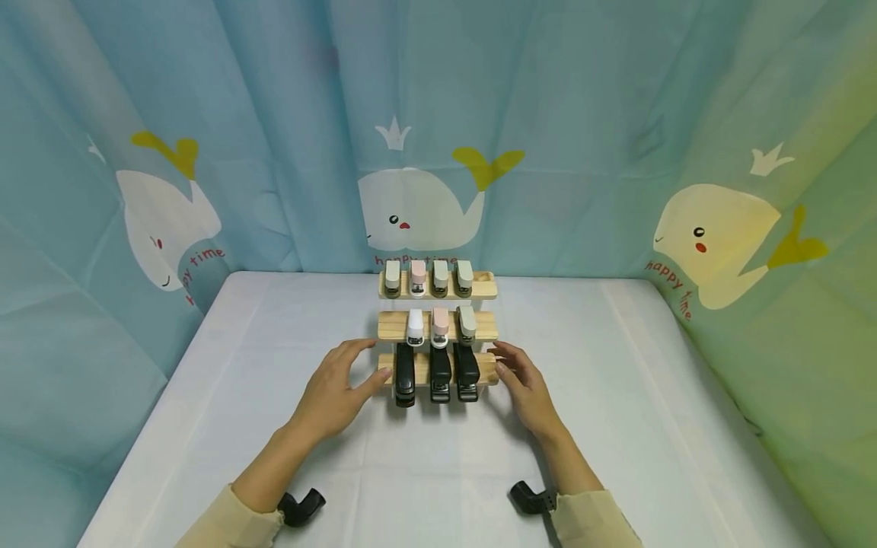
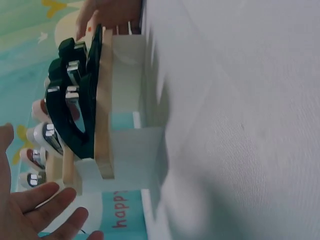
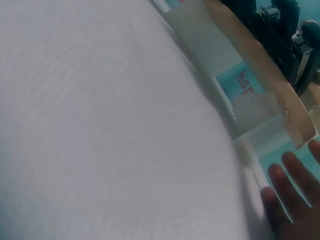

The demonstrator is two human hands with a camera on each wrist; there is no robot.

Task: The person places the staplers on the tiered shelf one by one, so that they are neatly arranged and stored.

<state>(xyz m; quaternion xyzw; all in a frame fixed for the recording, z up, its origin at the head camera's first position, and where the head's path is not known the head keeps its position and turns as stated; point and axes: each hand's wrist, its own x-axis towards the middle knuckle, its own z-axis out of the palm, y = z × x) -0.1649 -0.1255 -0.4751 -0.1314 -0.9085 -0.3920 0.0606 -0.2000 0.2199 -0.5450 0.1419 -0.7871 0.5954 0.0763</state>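
A three-tier wooden rack (image 1: 392, 326) stands on the table, its shelves carried by pale side panels (image 2: 137, 150). Three black staplers, among them a long one (image 1: 405, 377), line the lowest shelf. The middle shelf holds a white (image 1: 415, 326), a pink (image 1: 440, 323) and a pale grey mini stapler (image 1: 467, 323); several more small ones, one of them pink (image 1: 418, 275), sit on top. At the rack's left end my left hand (image 1: 340, 390) has its fingers spread, thumb right by the lowest shelf. My right hand (image 1: 527, 388) is at the opposite end, fingers extended beside the lower shelves.
A white cloth (image 1: 425, 472) covers the table. Blue curtains (image 1: 582, 114) with printed whales enclose the back and sides, close behind the rack. Black curved mounts (image 1: 301, 508) sit at both wrists, near the beige sleeves (image 1: 592, 517).
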